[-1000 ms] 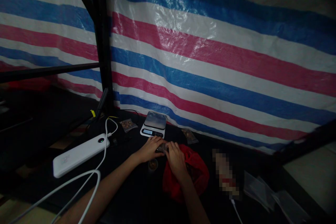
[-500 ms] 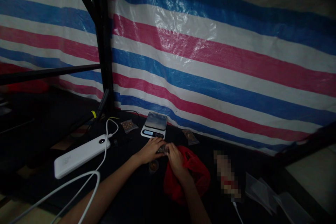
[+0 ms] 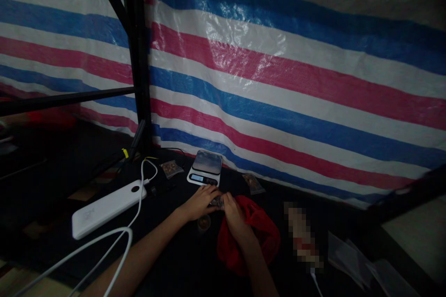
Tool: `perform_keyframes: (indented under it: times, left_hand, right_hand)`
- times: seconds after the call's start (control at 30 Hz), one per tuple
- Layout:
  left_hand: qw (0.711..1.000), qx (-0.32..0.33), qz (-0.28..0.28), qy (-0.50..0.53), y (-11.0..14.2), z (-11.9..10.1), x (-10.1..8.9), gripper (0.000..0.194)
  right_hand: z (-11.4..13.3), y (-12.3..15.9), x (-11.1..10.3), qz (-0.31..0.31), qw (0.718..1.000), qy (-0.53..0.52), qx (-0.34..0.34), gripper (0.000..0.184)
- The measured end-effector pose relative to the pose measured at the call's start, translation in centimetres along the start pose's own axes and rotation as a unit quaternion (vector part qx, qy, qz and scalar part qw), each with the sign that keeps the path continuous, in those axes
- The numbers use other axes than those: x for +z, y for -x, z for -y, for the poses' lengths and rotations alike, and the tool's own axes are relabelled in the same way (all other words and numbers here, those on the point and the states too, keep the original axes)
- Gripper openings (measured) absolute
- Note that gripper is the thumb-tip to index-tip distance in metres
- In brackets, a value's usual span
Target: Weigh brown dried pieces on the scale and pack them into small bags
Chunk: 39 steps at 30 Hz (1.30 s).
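Note:
Between my two hands is a small clear plastic bag [image 3: 218, 201], its dark contents too dim to make out. My left hand [image 3: 202, 202] has its fingers closed on the bag's left side. On the right side, the fingers of my right hand [image 3: 232, 210] pinch it, with the forearm lying across a red mesh bag [image 3: 263, 232]. A small round cup [image 3: 204, 222] with brownish contents stands just below my left hand. Directly beyond the hands sits a white digital scale [image 3: 205, 167] with a lit display.
Filled clear bags lie left [image 3: 171, 169] and right [image 3: 253, 184] of the scale. A white power bank [image 3: 108, 209] with a looping cable [image 3: 130, 232] is at left. Flat clear bags [image 3: 350, 257] and a pixelated object [image 3: 303, 236] lie at right. Striped sheeting [image 3: 278, 65] hangs behind.
Almost nothing differs. Both hands stay on the small bag with slight finger shifts, and the whole view has moved a little.

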<state>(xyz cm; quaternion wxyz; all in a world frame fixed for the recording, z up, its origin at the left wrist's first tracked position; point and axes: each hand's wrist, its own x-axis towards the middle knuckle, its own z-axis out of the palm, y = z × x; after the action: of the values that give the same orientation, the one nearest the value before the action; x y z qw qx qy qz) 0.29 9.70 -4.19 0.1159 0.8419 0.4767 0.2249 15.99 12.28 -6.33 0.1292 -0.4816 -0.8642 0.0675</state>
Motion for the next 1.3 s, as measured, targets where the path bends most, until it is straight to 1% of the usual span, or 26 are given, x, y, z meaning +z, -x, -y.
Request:
perform_keyframes:
  times: [0.1,0.23,0.33,0.47,0.67,0.8,0.93,1.17,1.3]
  left_hand:
    - [1.000,0.008,-0.001,0.006,0.0,-0.1,-0.1,0.037]
    - [1.000,0.005,0.001,0.008,0.0,0.0,0.0,0.038]
    - [1.000,0.008,0.002,0.007,-0.1,0.2,0.2,0.039]
    - [1.000,0.012,-0.003,0.001,-0.1,0.3,0.3,0.038]
    - [1.000,0.018,-0.004,-0.004,0.0,0.0,0.0,0.038]
    - [1.000,0.016,-0.002,-0.004,-0.1,0.1,0.1,0.038]
    - [1.000,0.019,0.000,-0.002,-0.2,0.3,0.3,0.035]
    - [1.000,0.021,0.008,-0.001,-0.2,0.3,0.4,0.035]
    - [1.000,0.016,0.007,-0.005,-0.3,0.2,0.2,0.034]
  right_hand:
    - [0.1,0.0,-0.5,0.023,1.000,-0.006,0.015,0.033]
    - [0.2,0.0,-1.5,0.051,0.999,-0.004,0.013,0.028]
    - [0.2,0.2,-2.1,0.049,0.999,-0.004,0.001,0.023]
    - [0.1,0.5,-2.4,0.028,0.999,0.006,-0.019,0.021]
    - [-0.2,0.2,-2.6,0.031,0.999,-0.025,-0.014,0.017]
    - [-0.5,0.2,-2.6,0.034,0.999,-0.019,-0.009,0.017]
    - [-0.8,0.3,-2.0,0.020,1.000,0.003,-0.008,0.017]
    - [-1.6,-0.1,-0.3,0.033,0.999,-0.043,-0.004,0.023]
    - [-2.3,-0.4,-0.6,0.030,0.996,-0.085,-0.016,0.020]
